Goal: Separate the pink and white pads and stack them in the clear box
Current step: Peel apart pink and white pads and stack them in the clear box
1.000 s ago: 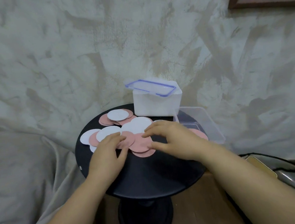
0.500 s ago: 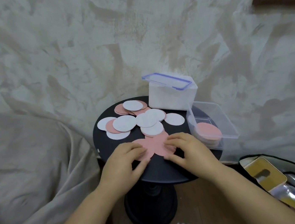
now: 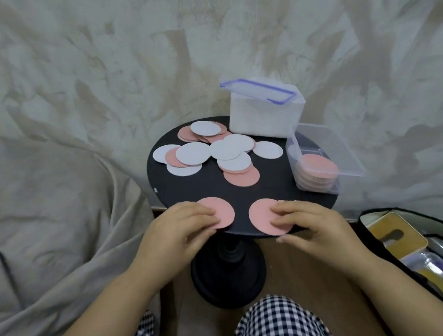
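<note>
**Two pink pads at the near edge, one per hand**

So the round black tabletop (image 3: 212,191) has a messy pile of pads (image 3: 213,152) across its far half: thin flat discs, some pink, some white, overlapping each other. The left hand (image 3: 179,229) has its fingers curled on top of the left pink pad (image 3: 224,212), thumb at the pad's near rim, right at the near edge of the tabletop. The right hand (image 3: 311,224) pinches the right pink pad (image 3: 261,216), fingers on top and thumb under, where the pad hangs over the near edge. The two pads sit apart. The clear box (image 3: 350,157) is at the right edge with a neat pink stack (image 3: 316,167) inside. A white lidded box (image 3: 264,118) sits at the far edge.
</note>
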Available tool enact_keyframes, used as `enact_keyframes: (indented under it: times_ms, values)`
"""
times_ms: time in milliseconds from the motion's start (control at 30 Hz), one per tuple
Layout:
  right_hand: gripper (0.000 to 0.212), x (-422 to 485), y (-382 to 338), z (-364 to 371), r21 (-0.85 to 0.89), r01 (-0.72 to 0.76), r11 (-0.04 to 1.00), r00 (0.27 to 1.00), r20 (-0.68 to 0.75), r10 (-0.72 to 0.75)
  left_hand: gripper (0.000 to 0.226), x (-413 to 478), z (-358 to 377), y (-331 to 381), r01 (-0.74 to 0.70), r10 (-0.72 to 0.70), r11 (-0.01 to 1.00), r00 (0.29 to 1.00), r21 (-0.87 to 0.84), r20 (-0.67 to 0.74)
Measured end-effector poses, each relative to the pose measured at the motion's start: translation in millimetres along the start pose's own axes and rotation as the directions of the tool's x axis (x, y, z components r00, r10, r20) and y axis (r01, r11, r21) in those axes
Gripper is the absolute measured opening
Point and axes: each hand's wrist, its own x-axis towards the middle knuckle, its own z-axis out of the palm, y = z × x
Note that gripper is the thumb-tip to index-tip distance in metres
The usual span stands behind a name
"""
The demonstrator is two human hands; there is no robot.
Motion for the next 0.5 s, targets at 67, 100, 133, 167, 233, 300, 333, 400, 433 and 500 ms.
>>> enact_keyframes:
  times_ms: [67,100,133,167,233,300,333,400,433,500]
  values:
    - [0.020,-1,-9,-3,0.050,-0.008,0.999,0.998,-0.058,0.011,0.019,3,-7,14,0.099,-0.117,0.984,0.986,-0.146,-0.115]
    - [0.016,-1,-15,-6,0.116,-0.050,0.992,0.995,-0.081,0.060,0.017,6,-9,22,0.166,-0.206,0.958,0.966,-0.232,-0.159]
    - [0.020,0,-20,-8,0.193,-0.101,0.976,0.987,-0.102,0.122,0.019,8,-10,28,0.229,-0.299,0.923,0.933,-0.311,-0.199]
    - [0.025,1,-25,-10,0.275,-0.146,0.950,0.975,-0.121,0.184,0.022,10,-10,34,0.291,-0.392,0.878,0.894,-0.381,-0.218]
    - [0.024,8,-33,-11,0.405,-0.194,0.894,0.949,-0.153,0.275,0.020,15,-6,43,0.378,-0.532,0.773,0.824,-0.509,-0.196]
    - [0.018,16,-41,-7,0.496,-0.220,0.840,0.925,-0.169,0.341,0.018,18,1,53,0.411,-0.634,0.612,0.765,-0.675,-0.109]
    - [0.016,20,-45,-4,0.528,-0.229,0.818,0.912,-0.177,0.369,0.018,19,4,58,0.416,-0.666,0.530,0.743,-0.739,-0.060]
    - [0.013,26,-51,2,0.565,-0.236,0.791,0.889,-0.205,0.411,0.016,19,9,69,0.419,-0.690,0.427,0.724,-0.801,0.011]
    - [0.012,29,-53,5,0.574,-0.241,0.782,0.879,-0.213,0.427,0.015,18,11,72,0.420,-0.689,0.398,0.724,-0.816,0.036]
    - [0.009,32,-56,10,0.573,-0.263,0.776,0.868,-0.211,0.450,0.016,17,13,74,0.424,-0.686,0.368,0.725,-0.827,0.066]
